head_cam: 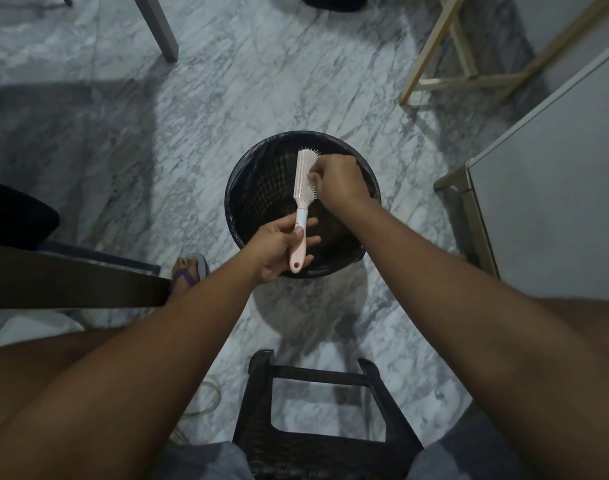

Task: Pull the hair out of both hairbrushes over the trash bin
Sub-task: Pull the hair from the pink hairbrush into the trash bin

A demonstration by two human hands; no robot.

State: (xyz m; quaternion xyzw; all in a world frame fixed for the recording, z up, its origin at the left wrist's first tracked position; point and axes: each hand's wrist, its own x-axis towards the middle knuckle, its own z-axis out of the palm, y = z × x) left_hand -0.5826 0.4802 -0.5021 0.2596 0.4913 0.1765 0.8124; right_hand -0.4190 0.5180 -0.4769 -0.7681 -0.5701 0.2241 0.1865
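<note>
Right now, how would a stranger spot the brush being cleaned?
Find the round black trash bin on the marble floor. Above its opening, the left hand holds a hairbrush by the handle while the right hand picks at its bristles. It is pale pink and white, the only light thing against the dark bin.

Over the black trash bin [298,268], left hand [279,249] holds the pink hairbrush [302,188]; right hand [334,180] pinches at its bristles.
</note>
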